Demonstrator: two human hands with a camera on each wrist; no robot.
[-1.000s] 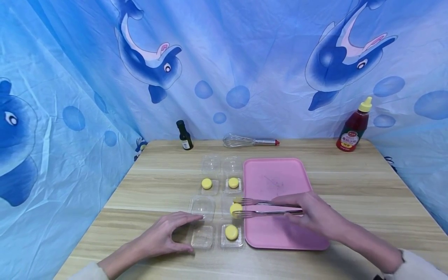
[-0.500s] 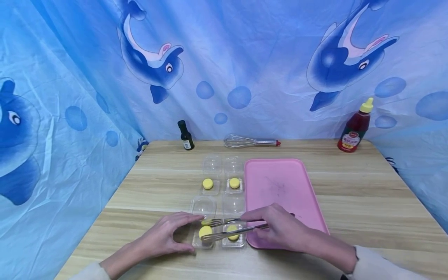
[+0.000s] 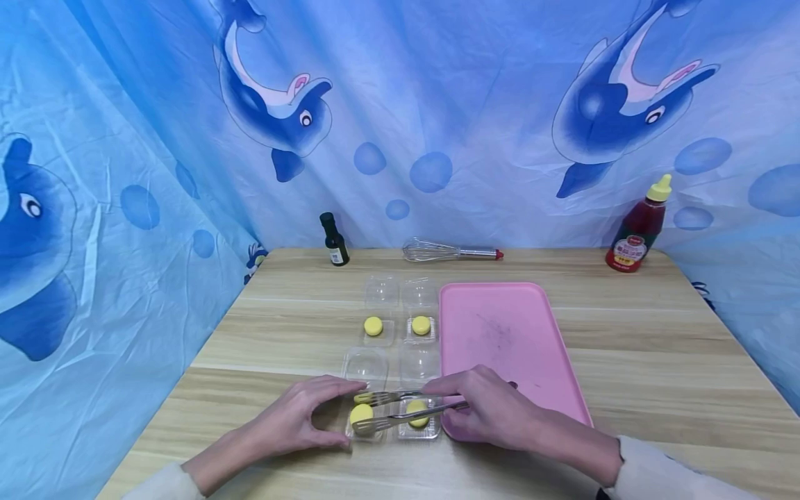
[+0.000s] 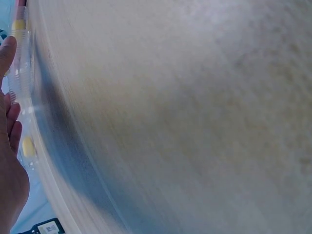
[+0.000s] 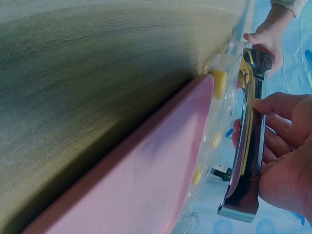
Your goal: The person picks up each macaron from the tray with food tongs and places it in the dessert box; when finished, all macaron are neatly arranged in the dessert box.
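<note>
My right hand grips metal tongs over the pink tray's near left corner, their tips pointing left. Between the tong tips is a yellow macaron, low over the base of the front-left clear plastic box. Its lid is folded back. My left hand lies at that box's left side, index finger by the hinge and thumb by the near corner, both fingers spread. The tongs also cross in front of another macaron in the front-right box.
Two further open boxes behind hold a macaron and a macaron. The pink tray lies right of them. At the back are a dark bottle, a whisk and a red sauce bottle.
The tongs, first around a macaron near the tray's left edge, have carried it left and toward me, over the front-left box. The left hand has stayed in place.
</note>
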